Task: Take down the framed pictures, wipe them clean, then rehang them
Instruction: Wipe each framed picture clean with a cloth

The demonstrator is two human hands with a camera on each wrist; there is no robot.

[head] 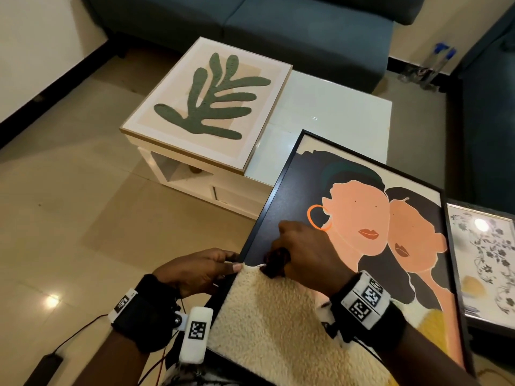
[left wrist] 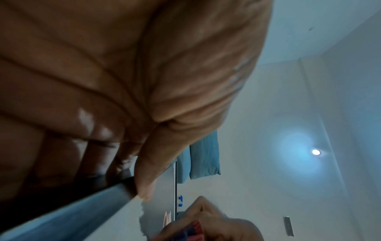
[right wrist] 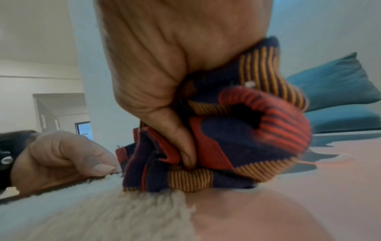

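Observation:
A black-framed picture of two peach faces [head: 362,218] lies tilted in front of me, its far corner over the white table. My left hand [head: 206,267] grips its left frame edge [left wrist: 115,192], thumb on the glass and fingers curled underneath. My right hand [head: 303,252] clutches a bunched striped red, navy and orange cloth [right wrist: 237,138] and presses it on the glass near the left edge. Part of that cloth [head: 276,261] shows between my hands. A cream fuzzy area [head: 278,324] covers the picture's near corner.
A light-framed green leaf picture [head: 211,104] lies on the white coffee table [head: 334,112]. A floral framed picture [head: 485,263] sits at the right. A blue sofa [head: 278,29] lines the back and right. Tiled floor [head: 69,204] spreads to the left.

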